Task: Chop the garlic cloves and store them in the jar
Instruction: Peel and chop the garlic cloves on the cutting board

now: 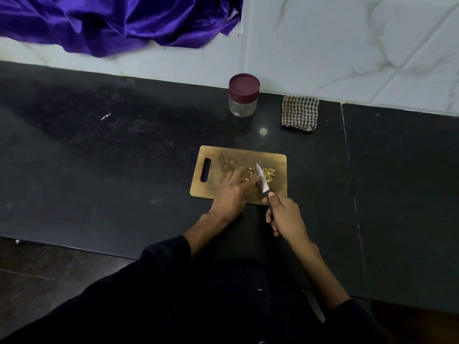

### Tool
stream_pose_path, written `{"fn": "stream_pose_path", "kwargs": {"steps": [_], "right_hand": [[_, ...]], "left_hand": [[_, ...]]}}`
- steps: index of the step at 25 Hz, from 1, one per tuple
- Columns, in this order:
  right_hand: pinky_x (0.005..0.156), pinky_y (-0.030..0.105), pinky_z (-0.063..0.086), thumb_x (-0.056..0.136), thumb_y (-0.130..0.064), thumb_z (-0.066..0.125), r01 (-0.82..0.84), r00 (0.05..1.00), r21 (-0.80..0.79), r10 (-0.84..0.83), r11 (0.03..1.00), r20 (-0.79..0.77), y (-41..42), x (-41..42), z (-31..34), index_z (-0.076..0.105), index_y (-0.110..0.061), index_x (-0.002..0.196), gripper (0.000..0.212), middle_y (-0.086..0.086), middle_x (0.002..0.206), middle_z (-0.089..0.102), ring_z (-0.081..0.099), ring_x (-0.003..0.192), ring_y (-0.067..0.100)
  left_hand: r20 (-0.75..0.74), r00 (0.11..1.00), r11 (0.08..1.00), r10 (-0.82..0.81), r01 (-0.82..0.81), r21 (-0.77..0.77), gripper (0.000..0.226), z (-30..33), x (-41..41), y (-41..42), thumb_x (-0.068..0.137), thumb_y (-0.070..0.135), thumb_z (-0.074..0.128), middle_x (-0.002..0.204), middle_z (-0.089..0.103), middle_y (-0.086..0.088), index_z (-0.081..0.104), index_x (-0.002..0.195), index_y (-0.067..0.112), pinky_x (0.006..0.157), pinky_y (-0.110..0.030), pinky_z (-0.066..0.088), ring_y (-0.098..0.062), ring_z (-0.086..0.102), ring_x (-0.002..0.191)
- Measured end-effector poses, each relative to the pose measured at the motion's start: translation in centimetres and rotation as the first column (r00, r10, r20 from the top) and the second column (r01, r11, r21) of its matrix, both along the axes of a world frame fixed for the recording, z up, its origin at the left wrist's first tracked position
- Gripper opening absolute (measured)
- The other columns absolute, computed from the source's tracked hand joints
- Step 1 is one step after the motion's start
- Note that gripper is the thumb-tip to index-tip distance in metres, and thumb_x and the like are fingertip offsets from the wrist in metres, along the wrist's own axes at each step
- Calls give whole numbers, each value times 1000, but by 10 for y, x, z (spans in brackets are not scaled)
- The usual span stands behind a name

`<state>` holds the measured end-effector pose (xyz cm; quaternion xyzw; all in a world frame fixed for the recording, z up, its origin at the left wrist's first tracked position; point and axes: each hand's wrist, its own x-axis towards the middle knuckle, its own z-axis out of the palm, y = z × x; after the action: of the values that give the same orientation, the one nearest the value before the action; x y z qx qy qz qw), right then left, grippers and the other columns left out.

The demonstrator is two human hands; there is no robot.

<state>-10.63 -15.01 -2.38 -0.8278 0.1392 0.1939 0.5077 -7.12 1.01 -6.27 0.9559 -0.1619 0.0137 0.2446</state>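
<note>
Chopping looks midway: right grip [283, 214] wraps the knife [262, 181], left grip [233, 192] pins uncut garlic cloves [249, 176] beside cut pieces [269, 173]; beyond, the jar [243, 95] remains lidded.

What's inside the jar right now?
The jar looks empty through its clear wall, with its maroon lid on. The lid hides the top part; garlic pieces remain on the cutting board.

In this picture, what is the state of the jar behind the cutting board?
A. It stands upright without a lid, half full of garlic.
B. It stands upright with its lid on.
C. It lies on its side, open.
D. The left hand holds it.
B: the jar stands upright on the counter with its maroon lid on, and its clear body looks empty.
</note>
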Motion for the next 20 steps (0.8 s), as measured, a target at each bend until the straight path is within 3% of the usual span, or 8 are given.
{"fn": "stream_pose_path", "kwargs": {"steps": [5, 9, 11, 13, 15, 20], "right_hand": [[38, 22, 41, 107, -32, 37, 33, 999, -16, -33, 999, 2, -6, 0, -6, 63, -16, 100, 31, 4, 71, 59, 51, 47, 11], [39, 20, 44, 106, -27, 40, 126, 992, -47, -125, 991, 13, -31, 8, -9, 62, -13, 105, 26, 9, 71, 59, 56, 43, 11], [49, 23, 52, 105, -27, 42, 175, 984, -86, -172, 981, 45, -45, 16, -14, 63, -13, 103, 25, 11, 83, 62, 62, 57, 14], [72, 38, 59, 104, -29, 47, 200, 978, -186, -185, 962, 96, -58, 26, -21, 65, -14, 104, 24, 9, 100, 64, 66, 83, 20], [86, 42, 54, 102, -28, 52, 208, 977, -285, -184, 936, 109, -64, 35, -21, 65, -13, 119, 26, 8, 111, 67, 64, 98, 22], [87, 38, 50, 101, -27, 56, 209, 978, -377, -193, 902, 79, -72, 52, -25, 59, -11, 129, 33, 9, 120, 66, 63, 108, 25]], "left_hand": [[34, 988, 988, 152, -153, 33, 54, 4, 5, 6, 80, -10, 52, 137, 45, -15, 58, 129, 15, 99, -42, 46, -32, 45, 122], [22, 994, 992, 107, -108, 57, 38, 14, 14, 2, 95, 18, 53, 130, 49, -8, 53, 133, 18, 98, -35, 40, -24, 47, 118], [-61, 996, 997, 65, -63, 36, 46, 18, 24, -6, 96, 32, 51, 136, 44, -6, 42, 140, 21, 106, -36, 35, -22, 42, 124], [-118, 993, 999, 15, -11, 33, 51, 23, 35, -18, 95, 38, 50, 140, 40, -5, 38, 143, 22, 109, -43, 34, -22, 39, 128], [-128, 992, 999, -5, 12, 52, 52, 27, 43, -28, 95, 38, 51, 142, 38, -6, 39, 141, 19, 108, -43, 35, -23, 38, 128], [-148, 989, 997, -7, 18, 72, 50, 27, 50, -38, 94, 38, 52, 142, 36, -7, 40, 139, 18, 107, -39, 35, -23, 37, 129]]}}
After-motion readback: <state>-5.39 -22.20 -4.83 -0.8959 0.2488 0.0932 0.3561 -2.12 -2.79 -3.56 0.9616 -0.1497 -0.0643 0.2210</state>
